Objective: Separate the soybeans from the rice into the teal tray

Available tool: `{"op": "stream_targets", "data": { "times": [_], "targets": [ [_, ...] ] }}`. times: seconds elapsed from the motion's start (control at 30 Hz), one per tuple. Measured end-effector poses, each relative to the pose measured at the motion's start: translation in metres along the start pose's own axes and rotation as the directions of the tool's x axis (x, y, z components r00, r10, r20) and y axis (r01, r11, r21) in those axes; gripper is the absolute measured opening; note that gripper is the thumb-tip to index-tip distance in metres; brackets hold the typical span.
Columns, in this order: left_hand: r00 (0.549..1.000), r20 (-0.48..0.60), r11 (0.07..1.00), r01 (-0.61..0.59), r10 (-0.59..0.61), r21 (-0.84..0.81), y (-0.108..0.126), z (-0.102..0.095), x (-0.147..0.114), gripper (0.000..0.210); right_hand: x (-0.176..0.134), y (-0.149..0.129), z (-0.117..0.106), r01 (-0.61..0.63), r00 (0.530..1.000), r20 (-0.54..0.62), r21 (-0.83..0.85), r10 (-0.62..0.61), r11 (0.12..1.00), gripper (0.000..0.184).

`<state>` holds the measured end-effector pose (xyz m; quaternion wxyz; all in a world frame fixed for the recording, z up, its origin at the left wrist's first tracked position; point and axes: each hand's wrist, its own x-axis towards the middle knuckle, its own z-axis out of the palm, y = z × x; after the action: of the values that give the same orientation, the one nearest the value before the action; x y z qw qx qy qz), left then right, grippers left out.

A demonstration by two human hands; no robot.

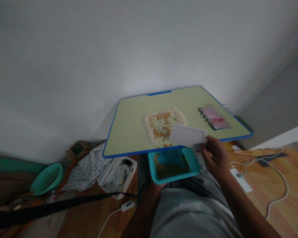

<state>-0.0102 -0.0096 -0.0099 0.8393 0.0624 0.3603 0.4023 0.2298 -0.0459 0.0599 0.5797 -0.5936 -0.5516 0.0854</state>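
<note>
One green table (129, 122) (blue-edged) stands against white walls; right hand (215, 153) grips a white card (188, 135).

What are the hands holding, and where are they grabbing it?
The right hand pinches the white card at its right end. The left hand holds the blue tray from underneath.

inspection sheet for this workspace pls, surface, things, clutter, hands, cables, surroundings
surface: green table with blue rim, tilted in view
things: rice and yellow beans pile; teal tray with beans, below the table edge
clutter: blurred pink item on the table
hands: right hand holds white card; left hand mostly hidden under the tray
cables: white cable, power strip on floor
surroundings: teal basin, checked cloth, white wall
</note>
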Motion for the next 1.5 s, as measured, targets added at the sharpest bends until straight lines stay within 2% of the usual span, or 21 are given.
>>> {"op": "stream_targets", "data": {
  "times": [0.03,0.1,0.13,0.23,0.33,0.43,0.53,0.67,0.8,0.9,0.97,1.13,1.33,1.5],
  "targets": [
    [0.999,-0.031,0.998,0.025,-0.027,-0.059,0.001,0.004,-0.002,0.088,0.000,-0.001,0.001,0.002,1.000,0.002,0.004,-0.002,1.000,0.037],
    [0.996,-0.088,0.998,0.007,-0.013,-0.066,0.003,0.012,-0.007,0.087,0.001,-0.003,0.002,0.005,1.000,0.011,0.022,-0.005,1.000,0.035],
    [0.996,-0.081,0.998,0.037,-0.042,-0.060,0.004,0.016,-0.008,0.089,0.001,-0.003,0.003,0.006,1.000,0.015,0.030,-0.006,1.000,0.035],
    [0.998,0.054,0.996,0.018,-0.013,-0.084,0.005,0.017,-0.008,0.088,0.002,-0.004,0.003,0.006,1.000,0.021,0.047,-0.007,0.999,0.035],
    [0.987,0.160,0.993,0.029,-0.011,-0.113,0.004,0.010,-0.004,0.087,0.001,-0.003,0.002,0.006,1.000,0.019,0.062,-0.007,0.998,0.033],
    [0.997,0.071,0.997,0.043,-0.038,-0.071,0.003,0.007,-0.002,0.090,0.001,-0.003,0.001,0.004,1.000,0.002,0.081,-0.004,0.997,0.032],
    [0.999,-0.032,0.999,0.037,-0.039,-0.040,0.005,0.014,-0.006,0.086,0.001,-0.002,0.001,0.002,1.000,-0.018,0.089,-0.001,0.996,0.033],
    [1.000,0.005,0.998,0.013,-0.013,-0.064,0.008,0.023,-0.011,0.087,0.001,-0.001,0.002,0.004,1.000,-0.003,0.062,-0.003,0.998,0.035],
    [0.999,-0.027,0.999,0.022,-0.023,-0.025,0.006,0.020,-0.009,0.087,0.002,-0.005,0.006,0.023,1.000,0.007,0.044,-0.023,0.999,0.034],
    [0.999,0.048,0.998,0.015,-0.012,-0.064,0.004,0.018,-0.007,0.088,0.003,-0.010,0.011,0.025,0.999,0.025,0.061,-0.027,0.998,0.031],
    [0.999,0.043,0.997,0.005,-0.002,-0.074,0.005,0.019,-0.007,0.086,0.003,-0.014,0.013,0.018,0.999,0.037,0.070,-0.021,0.997,0.030],
    [1.000,-0.017,0.996,-0.006,0.004,-0.094,0.006,0.020,-0.008,0.077,0.002,-0.018,0.014,0.004,0.998,0.055,0.111,-0.011,0.994,0.029],
    [1.000,-0.019,0.998,-0.001,0.000,-0.066,0.005,0.019,-0.009,0.077,0.001,-0.015,0.011,0.042,0.999,0.018,0.095,-0.044,0.995,0.030],
    [0.994,-0.106,0.998,-0.018,0.012,-0.061,0.008,0.024,-0.011,0.073,0.001,-0.019,0.016,0.041,0.998,0.046,0.083,-0.045,0.996,0.027]
  ]
}}
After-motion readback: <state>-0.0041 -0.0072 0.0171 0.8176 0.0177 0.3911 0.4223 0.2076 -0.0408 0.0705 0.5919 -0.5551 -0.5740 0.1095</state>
